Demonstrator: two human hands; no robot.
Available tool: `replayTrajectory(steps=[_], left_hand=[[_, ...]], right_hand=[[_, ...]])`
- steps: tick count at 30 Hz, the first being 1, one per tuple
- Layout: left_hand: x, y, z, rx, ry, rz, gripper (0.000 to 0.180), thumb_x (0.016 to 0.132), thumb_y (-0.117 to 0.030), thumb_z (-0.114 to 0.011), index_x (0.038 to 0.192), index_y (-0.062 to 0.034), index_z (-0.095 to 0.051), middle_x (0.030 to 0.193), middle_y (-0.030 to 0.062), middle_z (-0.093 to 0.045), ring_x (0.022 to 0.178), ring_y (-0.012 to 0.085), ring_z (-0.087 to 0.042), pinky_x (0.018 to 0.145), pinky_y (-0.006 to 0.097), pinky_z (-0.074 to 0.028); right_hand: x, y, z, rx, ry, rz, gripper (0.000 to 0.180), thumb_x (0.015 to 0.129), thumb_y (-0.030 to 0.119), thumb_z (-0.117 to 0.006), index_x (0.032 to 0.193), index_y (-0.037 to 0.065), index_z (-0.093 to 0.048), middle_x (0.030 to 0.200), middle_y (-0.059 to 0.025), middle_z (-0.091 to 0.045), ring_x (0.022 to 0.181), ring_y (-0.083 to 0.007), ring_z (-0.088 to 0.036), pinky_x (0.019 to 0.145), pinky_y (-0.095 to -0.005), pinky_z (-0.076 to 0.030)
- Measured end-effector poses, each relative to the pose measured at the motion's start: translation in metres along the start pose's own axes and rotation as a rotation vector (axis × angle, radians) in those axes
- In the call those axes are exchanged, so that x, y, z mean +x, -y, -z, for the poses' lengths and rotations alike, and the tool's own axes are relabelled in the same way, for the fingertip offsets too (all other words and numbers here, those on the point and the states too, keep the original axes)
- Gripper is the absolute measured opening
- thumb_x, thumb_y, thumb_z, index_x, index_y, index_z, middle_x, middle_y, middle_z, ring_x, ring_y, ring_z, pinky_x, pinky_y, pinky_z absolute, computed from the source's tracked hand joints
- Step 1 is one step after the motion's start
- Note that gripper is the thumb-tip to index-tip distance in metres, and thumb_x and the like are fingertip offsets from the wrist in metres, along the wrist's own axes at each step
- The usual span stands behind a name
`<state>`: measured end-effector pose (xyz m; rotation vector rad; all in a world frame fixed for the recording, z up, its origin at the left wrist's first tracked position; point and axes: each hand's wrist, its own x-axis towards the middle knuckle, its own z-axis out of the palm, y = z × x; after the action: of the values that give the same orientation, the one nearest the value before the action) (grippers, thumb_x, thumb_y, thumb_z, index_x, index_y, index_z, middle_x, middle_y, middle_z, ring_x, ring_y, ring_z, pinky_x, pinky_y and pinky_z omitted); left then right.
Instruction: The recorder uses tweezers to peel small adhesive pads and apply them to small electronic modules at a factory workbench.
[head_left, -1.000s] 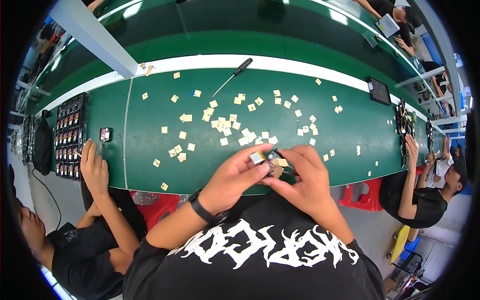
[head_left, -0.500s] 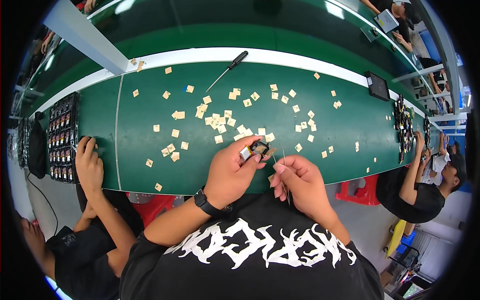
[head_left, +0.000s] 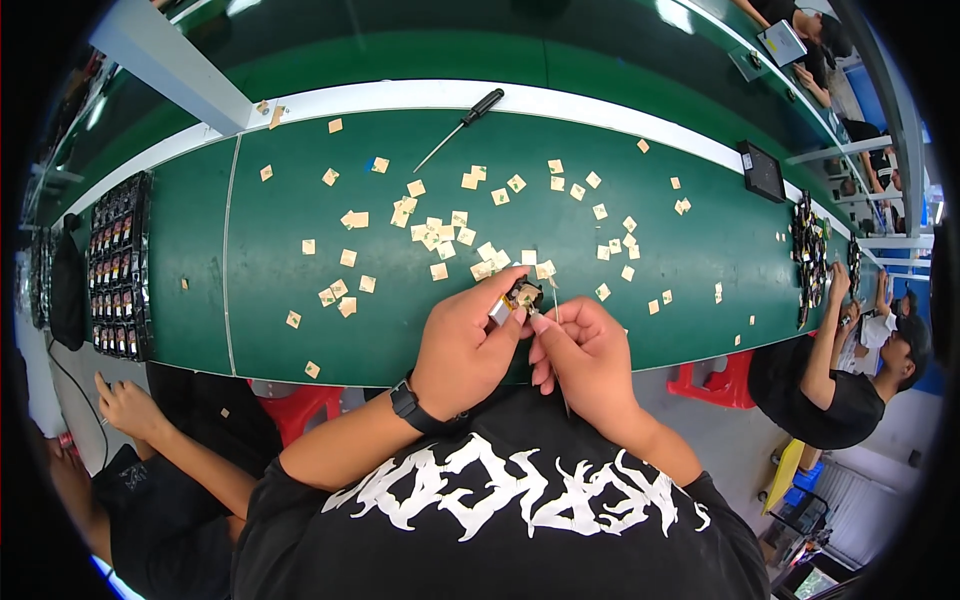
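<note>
green table (head_left: 280,260) with a white edge, tan paper squares (head_left: 440,235) everywhere, black screwdriver (head_left: 462,128) at 12 o'clock, red stool (head_left: 715,380).

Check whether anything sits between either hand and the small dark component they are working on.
Nothing visible does. The left hand already pinches the small dark component in its fingertips, and the right hand meets it from the other side with thin tweezers. The tan paper squares lie farther back on the green table.

Long green desk (head_left: 300,330) with white edge strip in front of you. Red stools (head_left: 715,385) below. Grey floor (head_left: 750,450). Bright lamp glare above.
</note>
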<state>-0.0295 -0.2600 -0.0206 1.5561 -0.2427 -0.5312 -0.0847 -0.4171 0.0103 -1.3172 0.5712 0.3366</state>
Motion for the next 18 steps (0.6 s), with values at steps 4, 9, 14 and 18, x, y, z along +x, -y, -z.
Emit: replayTrajectory(steps=[4,9,14,18], left_hand=[[-0.001,0.0,0.002,-0.178,0.033,0.033,0.042,0.098,0.002,-0.052,0.14,0.0026,-0.051,0.111,0.0145,-0.069,0.098,0.0153,-0.068,0.085,0.029,-0.057],[0.001,0.005,0.003,0.031,0.017,-0.137,0.042,0.095,0.003,-0.055,0.138,0.0015,-0.054,0.11,0.014,-0.071,0.094,0.0162,-0.069,0.084,0.03,-0.056],[0.001,0.003,0.0,0.175,-0.053,-0.302,0.046,0.09,0.003,-0.059,0.135,0.0006,-0.057,0.102,0.0145,-0.072,0.088,0.0223,-0.071,0.08,0.031,-0.054],[0.001,-0.005,0.004,0.24,0.007,-0.218,0.043,0.091,0.003,-0.059,0.134,0.0012,-0.058,0.103,0.0156,-0.072,0.087,0.0215,-0.071,0.08,0.032,-0.054]], right_hand=[[-0.005,0.001,-0.003,-0.178,-0.081,0.107,0.012,0.101,0.012,-0.059,0.097,0.001,-0.055,0.071,-0.0048,-0.063,0.052,-0.0072,-0.058,0.044,-0.0212,-0.044],[-0.009,0.009,-0.001,-0.182,-0.065,0.057,0.014,0.1,0.013,-0.06,0.096,0.001,-0.055,0.069,-0.0041,-0.063,0.049,-0.0071,-0.057,0.042,-0.0212,-0.043],[-0.006,0.014,-0.003,-0.12,-0.06,-0.075,0.016,0.1,0.014,-0.061,0.095,0.001,-0.055,0.068,-0.0036,-0.061,0.047,-0.0071,-0.055,0.039,-0.0214,-0.042],[-0.005,0.005,-0.004,-0.071,-0.095,0.003,0.016,0.1,0.015,-0.061,0.094,0.002,-0.055,0.068,-0.0031,-0.061,0.046,-0.0067,-0.054,0.039,-0.0212,-0.04]])
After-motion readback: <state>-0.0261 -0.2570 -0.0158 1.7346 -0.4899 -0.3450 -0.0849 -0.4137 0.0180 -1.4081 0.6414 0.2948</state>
